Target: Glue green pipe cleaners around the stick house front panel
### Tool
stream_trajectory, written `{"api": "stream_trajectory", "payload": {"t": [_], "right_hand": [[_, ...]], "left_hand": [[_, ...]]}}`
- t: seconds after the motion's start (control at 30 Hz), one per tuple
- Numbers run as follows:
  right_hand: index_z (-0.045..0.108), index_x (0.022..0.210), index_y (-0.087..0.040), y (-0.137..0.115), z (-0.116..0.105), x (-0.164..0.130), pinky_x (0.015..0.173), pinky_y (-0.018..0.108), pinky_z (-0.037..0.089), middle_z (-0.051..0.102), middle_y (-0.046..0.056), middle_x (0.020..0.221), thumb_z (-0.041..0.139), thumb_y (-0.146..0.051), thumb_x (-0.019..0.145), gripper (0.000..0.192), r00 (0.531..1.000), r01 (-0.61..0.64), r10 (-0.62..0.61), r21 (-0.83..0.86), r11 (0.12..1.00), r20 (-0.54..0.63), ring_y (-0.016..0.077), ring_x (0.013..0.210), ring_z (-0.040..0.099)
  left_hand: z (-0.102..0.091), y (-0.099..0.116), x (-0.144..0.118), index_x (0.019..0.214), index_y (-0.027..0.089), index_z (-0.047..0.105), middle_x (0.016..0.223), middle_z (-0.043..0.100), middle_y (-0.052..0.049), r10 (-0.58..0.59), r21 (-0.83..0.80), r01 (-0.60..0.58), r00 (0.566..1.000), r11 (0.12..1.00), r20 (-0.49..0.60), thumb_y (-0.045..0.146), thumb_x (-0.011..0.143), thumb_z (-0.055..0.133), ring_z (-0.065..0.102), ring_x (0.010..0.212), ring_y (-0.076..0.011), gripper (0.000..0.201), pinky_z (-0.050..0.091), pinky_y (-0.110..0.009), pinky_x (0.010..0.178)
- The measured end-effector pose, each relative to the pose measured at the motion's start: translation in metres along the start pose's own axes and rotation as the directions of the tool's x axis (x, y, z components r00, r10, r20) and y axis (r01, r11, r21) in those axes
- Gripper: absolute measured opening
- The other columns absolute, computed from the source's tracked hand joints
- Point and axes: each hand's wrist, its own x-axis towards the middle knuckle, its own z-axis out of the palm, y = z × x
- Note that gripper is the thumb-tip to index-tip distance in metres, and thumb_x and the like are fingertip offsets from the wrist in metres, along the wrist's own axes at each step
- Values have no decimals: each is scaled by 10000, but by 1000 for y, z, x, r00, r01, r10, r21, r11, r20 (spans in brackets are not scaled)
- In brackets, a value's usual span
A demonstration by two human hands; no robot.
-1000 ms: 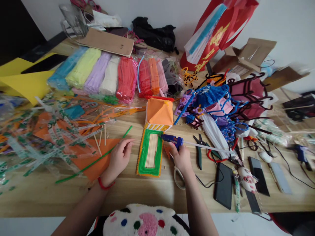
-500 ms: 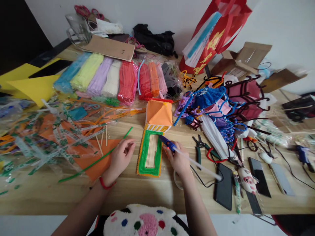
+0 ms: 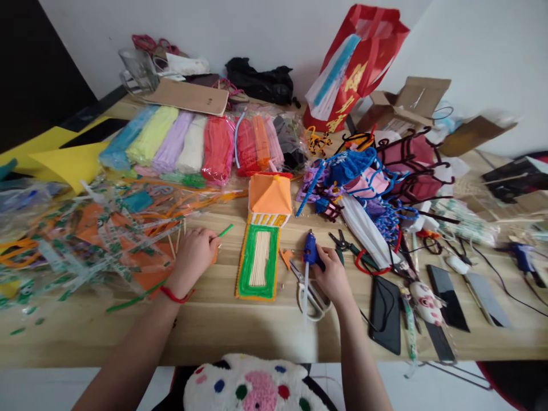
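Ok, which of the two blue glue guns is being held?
The blue glue gun in the right hand, with a pale glue stick trailing from its rear; the other glue gun lies untouched at far right.

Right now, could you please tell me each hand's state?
Left hand: over the green strip; grip cannot be told.
Right hand: closed on the blue glue gun.
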Motion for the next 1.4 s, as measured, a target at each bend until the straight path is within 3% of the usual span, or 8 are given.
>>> {"api": "stream_trajectory", "payload": {"t": [0.37,0.6,0.7,0.9,1.0,1.13,1.27,1.4], "right_hand": [[567,1261,-123,-4,-14,0,939,507,407,573,164,1166,531,-213,789,481,1000,6,-6,-229,973,2,330,1071,475],[672,1106,-234,-96,-19,-21,846,355,484,649,82,1009,574,-308,871,266,945,298,-321,231,926,68,225,938,565],[718,918,-211,-120,-7,-28,738,287,498,662,69,868,533,-232,885,189,949,264,-307,355,897,70,182,805,601],[642,740,-194,-117,7,-20,559,252,471,616,0,611,627,-300,803,124,995,-84,26,668,739,96,145,573,573],[595,791,-190,-106,13,-8,515,262,485,641,5,627,652,-437,768,255,966,-252,185,813,525,180,151,535,588],[590,661,-188,-90,22,11,475,248,446,621,10,608,661,-479,735,309,961,-269,222,732,626,164,136,502,555],[599,626,-195,-83,31,26,468,251,424,608,0,614,635,-433,747,269,976,-218,149,624,750,161,130,484,537],[568,688,-212,-85,39,33,520,254,436,614,-23,592,668,-378,712,195,986,-164,142,567,807,84,154,538,579]], "left_hand": [[-41,31,-17,951,230,585,844,675,-21,218,-217,-197,973,956,76,295,932,420,631,736,-192,178,419,-282,591],[-68,79,-33,953,230,630,829,643,-32,628,-193,-604,772,773,101,187,927,446,570,840,-203,191,424,-359,779],[-79,88,-31,1013,228,626,875,656,-46,704,-138,-690,703,710,102,189,941,419,562,875,-214,223,407,-401,817],[-94,85,-36,1113,330,596,968,689,18,651,-129,-752,632,646,-421,194,872,578,578,969,-170,278,398,-367,940],[-80,83,-34,1040,244,613,825,672,1,384,-352,-651,713,672,-586,109,841,576,590,817,-139,243,463,-300,815],[-42,85,-19,920,183,642,847,664,-24,174,-645,-304,950,701,-259,191,886,543,606,758,-118,105,476,-238,701],[-16,88,-13,874,179,668,817,672,-19,167,-650,-187,982,736,-93,248,877,567,598,669,-113,122,464,-231,631],[-11,97,-35,897,178,680,867,665,-32,309,-473,-284,951,834,-25,189,894,524,618,791,-147,156,483,-269,736]]}}
